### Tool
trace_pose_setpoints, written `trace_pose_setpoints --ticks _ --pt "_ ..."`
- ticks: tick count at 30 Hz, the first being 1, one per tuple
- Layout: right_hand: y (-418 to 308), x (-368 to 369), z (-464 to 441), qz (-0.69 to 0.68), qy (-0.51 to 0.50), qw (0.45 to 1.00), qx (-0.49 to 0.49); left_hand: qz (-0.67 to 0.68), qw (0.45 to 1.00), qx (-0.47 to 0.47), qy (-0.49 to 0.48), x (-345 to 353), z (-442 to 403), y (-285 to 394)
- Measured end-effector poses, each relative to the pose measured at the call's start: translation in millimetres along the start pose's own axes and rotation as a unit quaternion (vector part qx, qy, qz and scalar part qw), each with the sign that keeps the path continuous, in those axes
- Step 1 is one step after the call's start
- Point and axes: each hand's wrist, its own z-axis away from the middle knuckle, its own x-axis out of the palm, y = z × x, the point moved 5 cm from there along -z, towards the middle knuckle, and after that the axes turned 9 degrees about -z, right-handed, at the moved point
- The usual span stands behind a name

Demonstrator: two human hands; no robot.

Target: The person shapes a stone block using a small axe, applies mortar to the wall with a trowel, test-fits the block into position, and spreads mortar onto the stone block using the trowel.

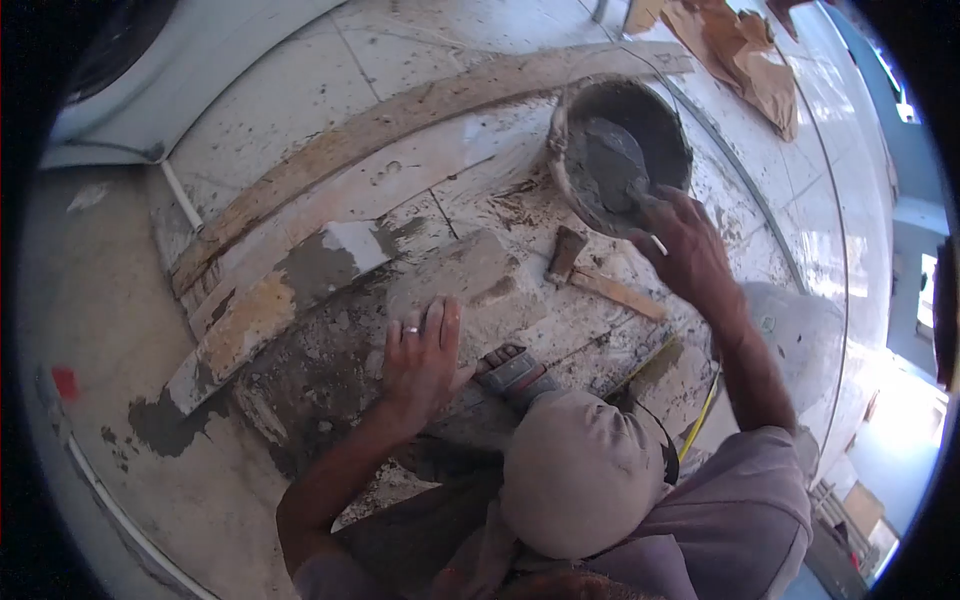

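My left hand (pixel 425 355), with a ring on one finger, lies with its fingers stretched out on a rough, pale stone block (pixel 465 280). At the near rim of a round bucket (pixel 562 170), my right hand (pixel 690 245) is closed round a trowel, whose mortar-coated blade (pixel 618 155) rests in the grey wet mortar (pixel 590 185). A small white end shows by the right fingers; most of the handle is hidden. Between the block and the bucket lies a hammer (pixel 615 291) with a wooden handle.
A long wooden board (pixel 400 118) runs behind a mortar-smeared slab edge (pixel 250 322). Brown paper (pixel 745 60) lies at the back right. A yellow tape (pixel 700 415) is near my right arm. A capped head (pixel 580 475) fills the lower middle. Rubble (pixel 320 375) lies left of my left hand.
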Motion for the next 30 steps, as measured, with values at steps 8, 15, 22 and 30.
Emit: trace_pose_setpoints --ticks 8,15,22,30 --pt "71 24 -27 0.049 -0.261 0.964 0.014 0.138 0.98 -0.069 -0.123 -3 44 -34" --pt "45 -52 -25 0.143 -0.154 0.978 0.006 0.152 0.966 -0.155 -0.14 29 154 -86" --pt "72 -4 -41 0.21 -0.158 0.958 0.118 0.142 0.937 -0.312 -0.066 43 247 -121" --pt "34 24 -11 0.108 -0.237 0.96 0.105 0.124 0.871 -0.475 -0.007 73 320 -124"
